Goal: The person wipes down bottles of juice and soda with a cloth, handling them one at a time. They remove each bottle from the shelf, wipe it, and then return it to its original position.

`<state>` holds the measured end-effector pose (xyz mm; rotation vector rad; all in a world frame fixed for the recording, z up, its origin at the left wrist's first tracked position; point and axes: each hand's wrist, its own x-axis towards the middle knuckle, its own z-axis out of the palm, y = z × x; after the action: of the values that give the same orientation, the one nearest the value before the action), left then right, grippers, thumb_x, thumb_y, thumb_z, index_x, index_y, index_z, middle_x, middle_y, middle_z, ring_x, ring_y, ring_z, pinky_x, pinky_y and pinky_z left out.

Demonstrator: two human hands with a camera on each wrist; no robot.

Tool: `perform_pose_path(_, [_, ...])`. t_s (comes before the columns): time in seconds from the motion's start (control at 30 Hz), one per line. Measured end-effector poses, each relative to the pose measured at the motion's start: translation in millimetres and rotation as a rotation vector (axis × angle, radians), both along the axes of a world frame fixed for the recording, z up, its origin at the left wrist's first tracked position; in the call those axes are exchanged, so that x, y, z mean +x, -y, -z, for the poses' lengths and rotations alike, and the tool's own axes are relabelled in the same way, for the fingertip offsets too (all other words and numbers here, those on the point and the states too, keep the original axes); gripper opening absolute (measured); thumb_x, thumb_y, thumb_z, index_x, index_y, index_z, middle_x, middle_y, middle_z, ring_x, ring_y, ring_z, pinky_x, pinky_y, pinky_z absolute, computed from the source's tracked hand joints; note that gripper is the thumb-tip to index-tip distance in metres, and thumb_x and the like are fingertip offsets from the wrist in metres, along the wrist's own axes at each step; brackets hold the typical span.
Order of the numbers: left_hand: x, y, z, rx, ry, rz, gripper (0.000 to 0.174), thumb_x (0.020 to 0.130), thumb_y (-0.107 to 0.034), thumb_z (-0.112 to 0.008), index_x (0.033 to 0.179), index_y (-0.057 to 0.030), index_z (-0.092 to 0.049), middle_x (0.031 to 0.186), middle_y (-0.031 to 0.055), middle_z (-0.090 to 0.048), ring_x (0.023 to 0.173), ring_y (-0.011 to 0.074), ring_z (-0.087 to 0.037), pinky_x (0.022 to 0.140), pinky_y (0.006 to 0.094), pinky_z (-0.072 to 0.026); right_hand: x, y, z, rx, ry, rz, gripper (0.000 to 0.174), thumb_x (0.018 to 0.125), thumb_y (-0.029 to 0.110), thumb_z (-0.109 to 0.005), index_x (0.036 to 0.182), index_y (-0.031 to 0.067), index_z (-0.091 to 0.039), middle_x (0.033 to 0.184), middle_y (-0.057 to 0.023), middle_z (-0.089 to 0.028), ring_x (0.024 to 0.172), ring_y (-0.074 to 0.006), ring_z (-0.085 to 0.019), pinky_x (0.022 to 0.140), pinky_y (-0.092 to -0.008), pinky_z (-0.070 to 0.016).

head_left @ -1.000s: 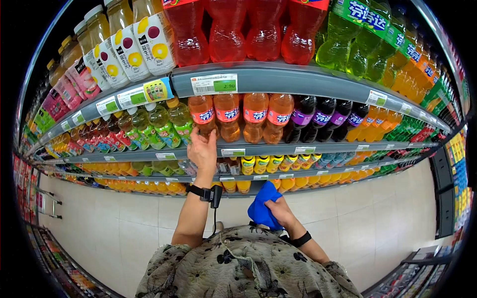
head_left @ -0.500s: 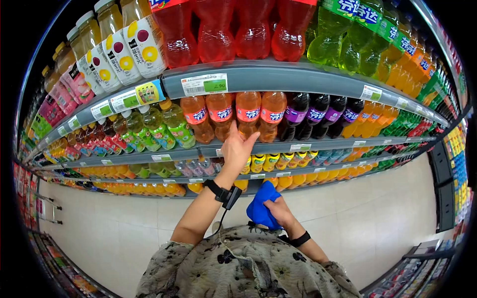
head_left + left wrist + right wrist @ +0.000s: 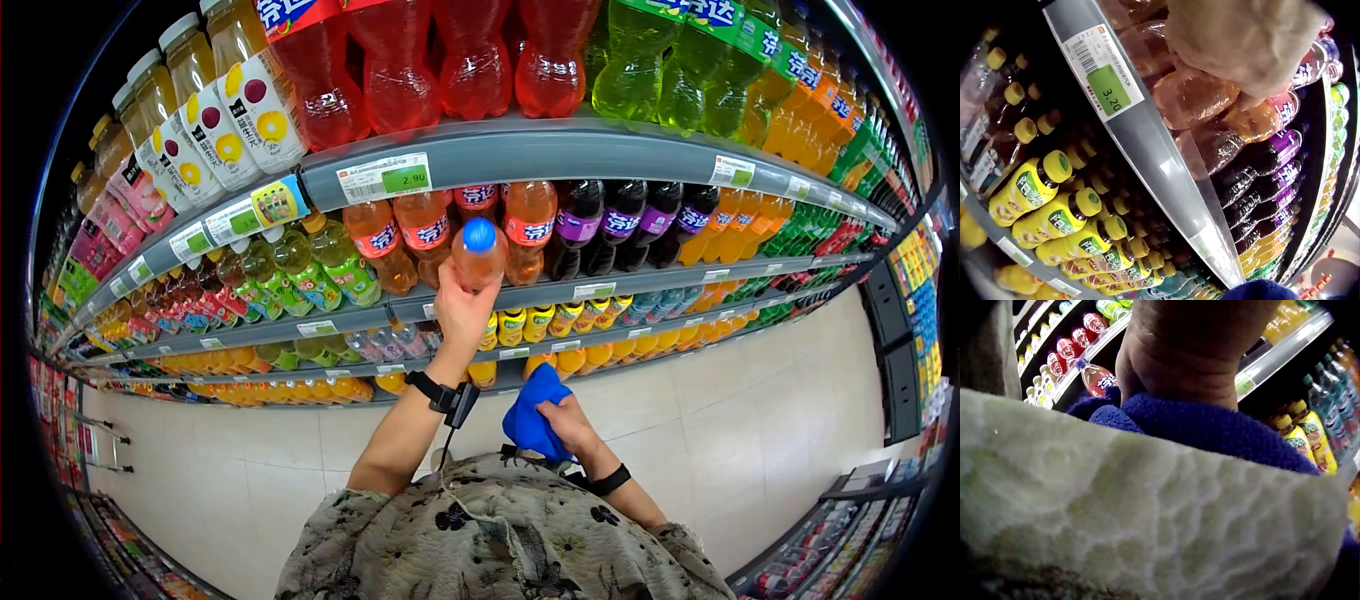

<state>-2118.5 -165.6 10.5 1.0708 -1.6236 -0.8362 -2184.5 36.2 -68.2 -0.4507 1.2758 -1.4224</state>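
Gripping a clear plastic bottle of orange drink with a bright blue cap point(image 3: 479, 258), the left hand point(image 3: 466, 312) has its thumb and fingers curled about the lower part. The bottle leans cap-first toward the head camera, in front of a row of orange-drink bottles with pinkish-red labels point(image 3: 381, 240) on a grey shelf point(image 3: 540, 295). Only the head view takes in both hands together. The left wrist view adds a white-and-green price tag point(image 3: 1104, 72) that clearly reads 3.20, and squat yellow bottles with green-and-white labels point(image 3: 1029, 190) lower down. The right wrist view brings out the fuzzy, towel-like pile of a blue cloth point(image 3: 1185, 422), which looks smooth from above.

In the left wrist view the hand is a blurred mass at the top that covers its own fingertips, so which orange bottle there is the held one is hard to tell. A pale grey-green patterned garment point(image 3: 1147, 506) blocks the lower part of the right wrist view, and that hand's fingers are out of sight there.

The left arm reaches forward to the shelf. The right arm is bent close to the body, its hand point(image 3: 568, 420) clutching the cloth with the thumb on top; its fingertips are hidden.
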Motion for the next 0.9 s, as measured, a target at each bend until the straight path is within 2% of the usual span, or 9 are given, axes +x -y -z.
perform_pose_path(0.1, [7,-1,1,-0.294,-0.007,0.008,0.057,0.064,-0.027,-0.079,0.106,-0.0038,-0.047,0.088,0.0120,-0.062,0.075,0.0309,-0.062,0.068,0.0381,-0.0490,0,1,-4,-0.011,-0.012,0.004,0.018,0.083,0.004,-0.053,0.100,0.0021,-0.057,0.093,-0.0024,-0.061,0.082,-0.0132,-0.058,0.074,-0.0285,-0.0485])
perform_pose_path(0.3, [32,-1,0,-0.401,-0.052,0.165,0.064,0.059,-0.024,-0.081,0.109,-0.0034,-0.046,0.106,0.0148,-0.054,0.088,0.0320,-0.060,0.077,0.0392,-0.0485,-17,1,-13,-0.061,-0.038,0.099,0.022,0.084,0.004,-0.053,0.105,0.0021,-0.054,0.097,-0.0016,-0.060,0.087,-0.0126,-0.056,0.077,-0.0286,-0.0475])
perform_pose_path(0.4, [55,-36,-35,-0.183,-0.043,0.295,0.068,0.058,-0.020,-0.080,0.113,-0.0029,-0.043,0.107,0.0157,-0.054,0.094,0.0313,-0.058,0.082,0.0393,-0.0471,-22,4,-44,-0.232,-0.094,0.207,0.023,0.083,0.005,-0.055,0.106,0.0022,-0.054,0.098,-0.0017,-0.059,0.088,-0.0113,-0.055,0.079,-0.0275,-0.0463])
perform_pose_path(0.57, [78,-57,-18,-0.151,0.149,0.439,0.070,0.060,-0.018,-0.076,0.118,-0.0027,-0.039,0.105,0.0165,-0.057,0.096,0.0314,-0.060,0.082,0.0382,-0.0476,-23,9,-105,-0.615,-0.433,0.371,0.035,0.080,0.010,-0.065,0.111,0.0006,-0.051,0.106,-0.0065,-0.059,0.096,-0.0151,-0.055,0.083,-0.0302,-0.0454])
perform_pose_path(0.63, [84,-69,-13,-0.129,0.203,0.458,0.069,0.061,-0.017,-0.074,0.118,-0.0025,-0.039,0.105,0.0172,-0.058,0.096,0.0324,-0.060,0.081,0.0382,-0.0479,-11,11,-130,-0.629,-0.382,0.400,0.040,0.078,0.015,-0.069,0.110,-0.0001,-0.051,0.108,-0.0101,-0.059,0.099,-0.0176,-0.056,0.084,-0.0305,-0.0453])
perform_pose_path(0.73, [89,-78,0,0.049,0.247,0.525,0.068,0.061,-0.018,-0.074,0.118,-0.0021,-0.039,0.103,0.0190,-0.057,0.094,0.0353,-0.059,0.079,0.0396,-0.0480,-7,21,-183,-0.678,-0.401,0.342,0.038,0.075,0.015,-0.070,0.106,-0.0015,-0.054,0.106,-0.0121,-0.060,0.095,-0.0187,-0.058,0.082,-0.0312,-0.0469])
perform_pose_path(0.8, [88,-87,0,-0.110,0.303,0.598,0.067,0.061,-0.018,-0.074,0.117,-0.0017,-0.041,0.101,0.0211,-0.056,0.094,0.0378,-0.056,0.078,0.0426,-0.0467,-24,19,-221,-0.682,-0.875,-0.144,0.031,0.074,0.011,-0.070,0.099,-0.0022,-0.058,0.102,-0.0146,-0.061,0.091,-0.0197,-0.060,0.079,-0.0317,-0.0484])
perform_pose_path(0.83, [89,-89,-3,-0.110,0.302,0.598,0.067,0.061,-0.018,-0.074,0.117,-0.0017,-0.041,0.101,0.0211,-0.056,0.094,0.0378,-0.056,0.078,0.0426,-0.0467,-16,20,-205,-0.682,-0.876,-0.144,0.031,0.074,0.011,-0.070,0.099,-0.0022,-0.058,0.102,-0.0146,-0.061,0.091,-0.0197,-0.060,0.079,-0.0317,-0.0484])
perform_pose_path(0.9, [91,-93,-9,-0.063,0.383,0.654,0.066,0.062,-0.019,-0.073,0.117,-0.0009,-0.041,0.097,0.0212,-0.056,0.092,0.0382,-0.056,0.076,0.0442,-0.0460,3,29,-149,-0.590,-0.660,0.223,0.020,0.075,0.008,-0.066,0.092,-0.0011,-0.061,0.097,-0.0139,-0.063,0.084,-0.0204,-0.062,0.075,-0.0304,-0.0492])
